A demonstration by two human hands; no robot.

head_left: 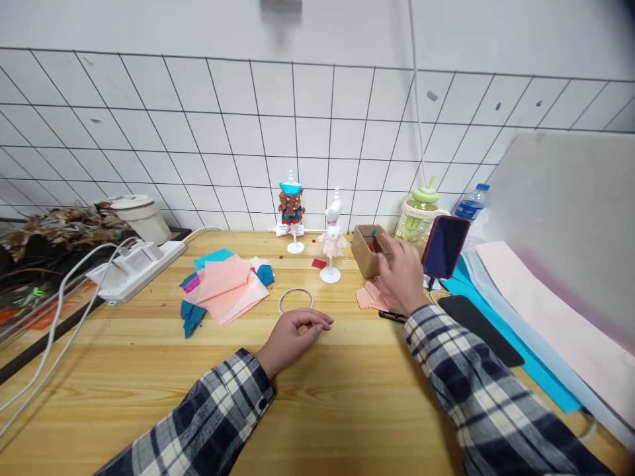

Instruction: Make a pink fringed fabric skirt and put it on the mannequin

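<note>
My left hand (pixel 297 336) hovers over the wooden table just below a thin white ring (pixel 296 289). Its fingers are loosely stretched to the right, with no object visible in them. My right hand (pixel 404 271) reaches to the right side of a small cardboard box (pixel 366 260), fingers apart at its edge. Beneath that hand lie pink paper pieces (pixel 368 295) and a dark, slim tool (pixel 393 317), partly covered. Left of the box, a small white figure (pixel 334 228) in a pink skirt stands on a round-based stand. Behind it is a second, dressed figure (pixel 291 206) on another stand.
Pink, blue and magenta paper sheets (pixel 228 284) lie left of centre. A power strip (pixel 139 268) with white cables sits at the left. On the right are a phone on a holder (pixel 445 246), a green-lidded bottle (pixel 419 211), a black slab (pixel 483 327) and long coloured sheets (pixel 550 297).
</note>
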